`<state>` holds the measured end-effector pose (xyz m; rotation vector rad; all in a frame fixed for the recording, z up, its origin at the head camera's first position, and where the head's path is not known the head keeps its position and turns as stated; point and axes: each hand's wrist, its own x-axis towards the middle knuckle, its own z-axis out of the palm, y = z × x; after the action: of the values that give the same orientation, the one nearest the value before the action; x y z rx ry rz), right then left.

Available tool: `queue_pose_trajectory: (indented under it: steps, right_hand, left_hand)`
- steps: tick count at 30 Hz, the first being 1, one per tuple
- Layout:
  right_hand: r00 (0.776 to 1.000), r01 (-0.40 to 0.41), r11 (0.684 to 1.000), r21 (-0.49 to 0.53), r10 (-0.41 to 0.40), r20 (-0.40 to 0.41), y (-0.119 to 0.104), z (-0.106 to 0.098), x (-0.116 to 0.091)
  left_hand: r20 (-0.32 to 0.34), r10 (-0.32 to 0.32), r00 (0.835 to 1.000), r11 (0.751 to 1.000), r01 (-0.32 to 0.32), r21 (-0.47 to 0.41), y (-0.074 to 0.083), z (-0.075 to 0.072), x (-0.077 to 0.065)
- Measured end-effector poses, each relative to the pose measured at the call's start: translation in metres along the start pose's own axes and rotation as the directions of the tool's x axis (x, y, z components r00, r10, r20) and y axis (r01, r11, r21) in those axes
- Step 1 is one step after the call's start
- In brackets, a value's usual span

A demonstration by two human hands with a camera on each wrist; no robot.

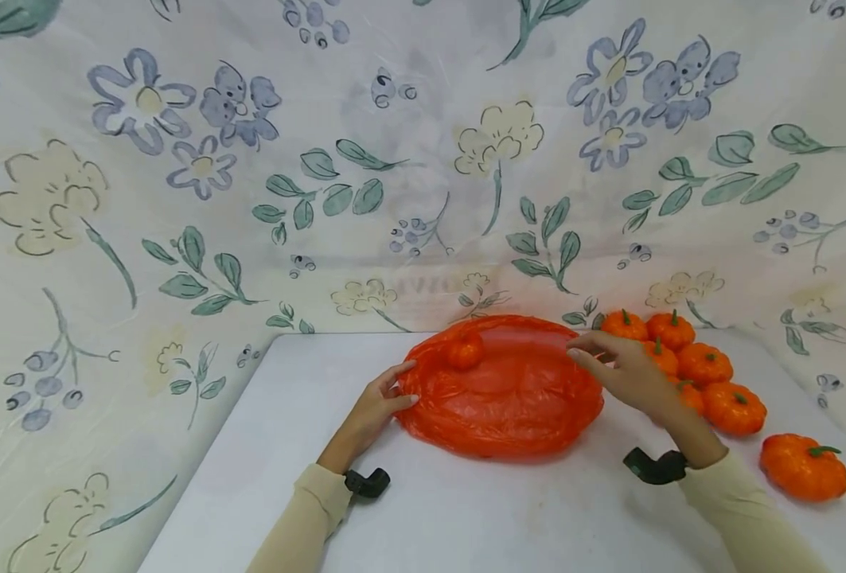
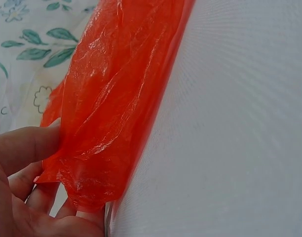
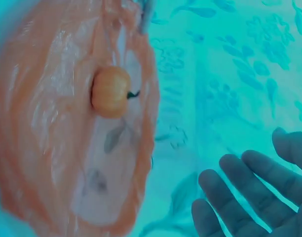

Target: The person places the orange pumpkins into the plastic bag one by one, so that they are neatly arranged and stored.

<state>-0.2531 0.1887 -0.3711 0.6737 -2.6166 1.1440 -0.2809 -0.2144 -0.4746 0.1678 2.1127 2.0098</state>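
Observation:
A red plastic bag [image 1: 508,422] lies spread on the white table, its mouth gaping toward the back wall. Inside it, toward the left, sits a small orange pumpkin [image 1: 464,351], whose green stem shows in the right wrist view. The left hand [image 1: 378,404] holds the bag's left edge; in the left wrist view the thumb [image 2: 30,144] lies on the crinkled plastic and the fingers are underneath. My right hand [image 1: 626,372] is raised beside the bag's right rim with nothing in it. Its fingers [image 3: 235,185] appear extended and slightly spread in the right wrist view.
Several orange pumpkins with green stems [image 1: 734,408] are clustered at the table's back right, partly behind the right hand. Nearer the right edge is a separate pumpkin [image 1: 805,468]. A flower-printed sheet [image 1: 423,159] hangs behind the white table [image 1: 451,509].

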Motion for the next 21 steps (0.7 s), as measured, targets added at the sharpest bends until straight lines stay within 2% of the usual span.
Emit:
queue_pose_trajectory:
  steps: [7,14,17,21]
  right_hand:
    - [0.995,-0.008,0.996,-0.090,0.000,-0.098,0.013,-0.036,-0.029]
    - [0.984,-0.149,0.973,-0.176,0.128,-0.127,0.030,-0.070,-0.060]
    - [0.980,-0.168,0.970,-0.175,0.146,-0.134,0.038,-0.079,-0.071]
    - [0.961,-0.253,0.948,-0.194,0.223,-0.163,0.051,-0.088,-0.096]
  left_hand:
    - [-0.018,0.005,1.000,1.000,-0.005,-0.017,0.005,-0.001,0.000]
    - [-0.015,-0.013,1.000,1.000,0.013,-0.026,0.002,-0.001,0.000]
    - [-0.028,-0.003,1.000,1.000,0.002,-0.029,0.001,-0.001,0.000]
    - [-0.018,-0.011,1.000,1.000,0.011,-0.024,-0.001,0.001,-0.001]
